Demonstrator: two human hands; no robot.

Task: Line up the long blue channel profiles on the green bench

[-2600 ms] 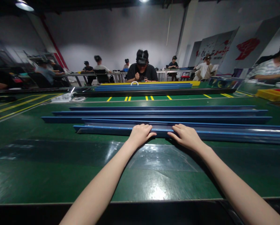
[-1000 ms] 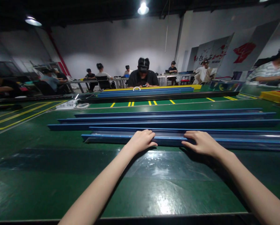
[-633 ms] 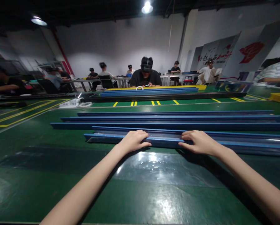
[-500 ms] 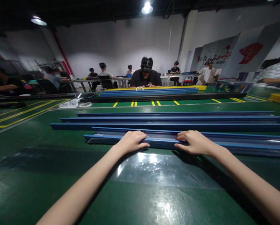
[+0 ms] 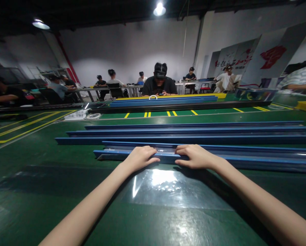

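A long blue channel (image 5: 255, 160) lies across the green table (image 5: 53, 212), nearest to me, with clear film inside it. My left hand (image 5: 142, 158) grips its near wall left of the middle, thumb on the near side and fingers over the top. A short way to the right, my right hand (image 5: 193, 156) holds the same wall in a like way. The fingertips inside the channel are partly hidden. In front of it, a clear plastic sheet (image 5: 178, 191) lies flat on the table.
More blue channels (image 5: 193, 140) lie parallel just beyond. Farther back are a black rail (image 5: 183, 106), blue and yellow strips (image 5: 221, 96) and a roll of white tape (image 5: 153, 97). A person (image 5: 160, 83) sits across the table; several others sit behind.
My right hand has slid left along the channel, closer to my left hand. My left hand keeps its grip, shifted very slightly left. The view has tilted a little.
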